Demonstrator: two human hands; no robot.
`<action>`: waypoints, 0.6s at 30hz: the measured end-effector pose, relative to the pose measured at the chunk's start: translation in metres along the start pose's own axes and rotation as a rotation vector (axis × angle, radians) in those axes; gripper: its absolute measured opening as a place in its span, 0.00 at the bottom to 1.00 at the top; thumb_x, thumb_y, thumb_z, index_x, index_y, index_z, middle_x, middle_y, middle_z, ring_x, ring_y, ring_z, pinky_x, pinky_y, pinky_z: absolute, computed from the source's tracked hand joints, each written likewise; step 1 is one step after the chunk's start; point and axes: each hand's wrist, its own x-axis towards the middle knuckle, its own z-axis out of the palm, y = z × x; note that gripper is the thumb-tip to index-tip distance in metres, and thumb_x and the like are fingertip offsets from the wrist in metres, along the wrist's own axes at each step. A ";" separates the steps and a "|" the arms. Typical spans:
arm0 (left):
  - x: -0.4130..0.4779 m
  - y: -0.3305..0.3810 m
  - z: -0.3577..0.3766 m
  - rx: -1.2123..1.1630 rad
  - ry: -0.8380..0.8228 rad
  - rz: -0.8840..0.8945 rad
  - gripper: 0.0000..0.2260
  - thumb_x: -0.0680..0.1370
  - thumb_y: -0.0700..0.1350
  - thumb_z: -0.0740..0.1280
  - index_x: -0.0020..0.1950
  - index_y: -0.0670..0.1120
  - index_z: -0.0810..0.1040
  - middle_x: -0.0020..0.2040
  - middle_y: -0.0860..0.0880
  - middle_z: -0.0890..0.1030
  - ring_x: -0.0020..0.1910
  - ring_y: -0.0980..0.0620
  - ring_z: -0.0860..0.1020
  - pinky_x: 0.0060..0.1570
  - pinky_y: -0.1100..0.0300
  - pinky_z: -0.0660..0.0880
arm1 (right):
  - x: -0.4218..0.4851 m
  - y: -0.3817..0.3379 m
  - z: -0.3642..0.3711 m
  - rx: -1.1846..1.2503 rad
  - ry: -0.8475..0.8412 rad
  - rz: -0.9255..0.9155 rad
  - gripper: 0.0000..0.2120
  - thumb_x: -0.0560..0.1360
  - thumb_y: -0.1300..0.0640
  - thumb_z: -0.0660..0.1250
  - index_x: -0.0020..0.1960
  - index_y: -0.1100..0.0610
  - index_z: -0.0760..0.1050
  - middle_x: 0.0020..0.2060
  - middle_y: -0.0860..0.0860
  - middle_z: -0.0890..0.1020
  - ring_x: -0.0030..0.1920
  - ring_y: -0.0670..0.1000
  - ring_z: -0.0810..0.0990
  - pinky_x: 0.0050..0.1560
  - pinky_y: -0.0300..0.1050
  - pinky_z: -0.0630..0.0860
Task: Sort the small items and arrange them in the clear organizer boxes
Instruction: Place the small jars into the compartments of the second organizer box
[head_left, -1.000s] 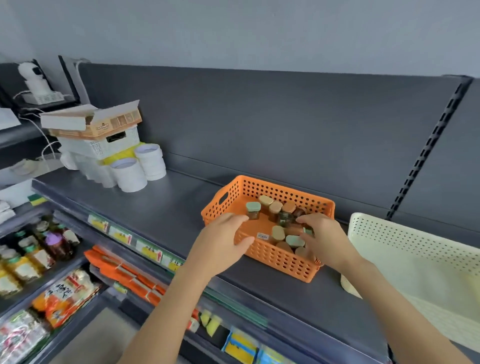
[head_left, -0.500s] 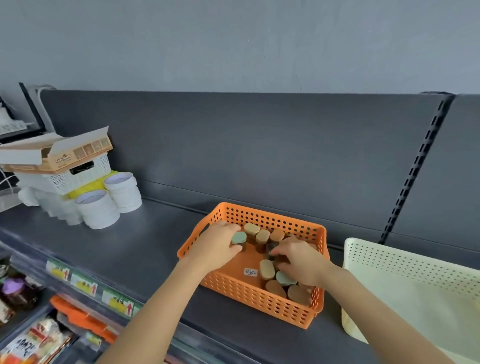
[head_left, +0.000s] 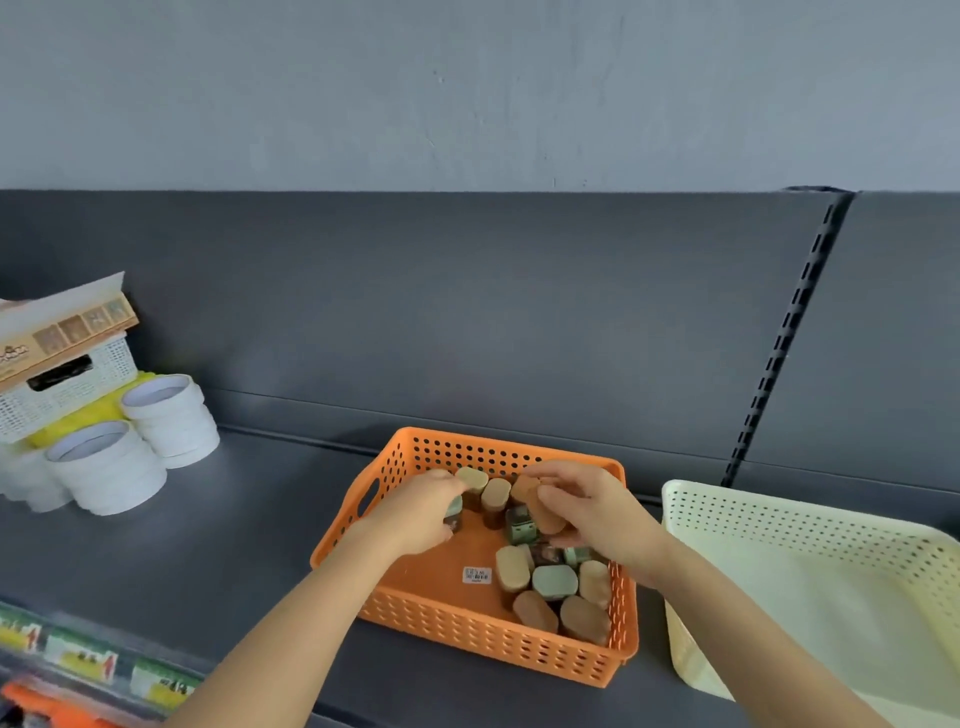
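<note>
1 small oval-lidded jar (head_left: 454, 510) is gripped in the left hand (head_left: 415, 512), 1 in the right hand (head_left: 589, 512), inside the orange perforated plastic basket (head_left: 493, 644). Probably light, rigid, kinda slick: best pinched across the sides.

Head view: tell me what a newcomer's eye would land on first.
The bright orange basket sits mid-shelf against the dark grey shelving, with both hands inside it: the left hand grips a green-lidded jar and the right hand pinches a brown-lidded jar. More small capped jars crowd the basket's near right corner. A pale cream basket stands just to its right, and white round tubs are stacked at far left.
</note>
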 end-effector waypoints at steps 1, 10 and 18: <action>0.003 -0.002 0.000 0.005 0.001 0.012 0.27 0.76 0.38 0.67 0.73 0.49 0.66 0.71 0.49 0.67 0.66 0.49 0.70 0.63 0.55 0.72 | -0.002 -0.003 -0.002 0.168 -0.007 0.082 0.12 0.81 0.57 0.59 0.59 0.46 0.77 0.56 0.47 0.77 0.57 0.50 0.77 0.47 0.46 0.82; 0.001 0.000 0.002 -0.031 -0.082 0.057 0.24 0.71 0.52 0.72 0.65 0.48 0.72 0.61 0.51 0.74 0.55 0.52 0.74 0.53 0.57 0.75 | -0.007 -0.011 0.000 0.667 -0.081 0.296 0.18 0.72 0.52 0.70 0.60 0.58 0.75 0.55 0.58 0.80 0.53 0.58 0.83 0.46 0.49 0.81; 0.000 0.011 0.008 -0.095 -0.142 0.146 0.31 0.71 0.50 0.73 0.72 0.51 0.66 0.70 0.50 0.69 0.66 0.50 0.69 0.61 0.56 0.71 | -0.003 -0.008 0.009 0.120 0.160 0.252 0.11 0.74 0.60 0.70 0.54 0.53 0.74 0.51 0.52 0.79 0.48 0.51 0.83 0.42 0.48 0.83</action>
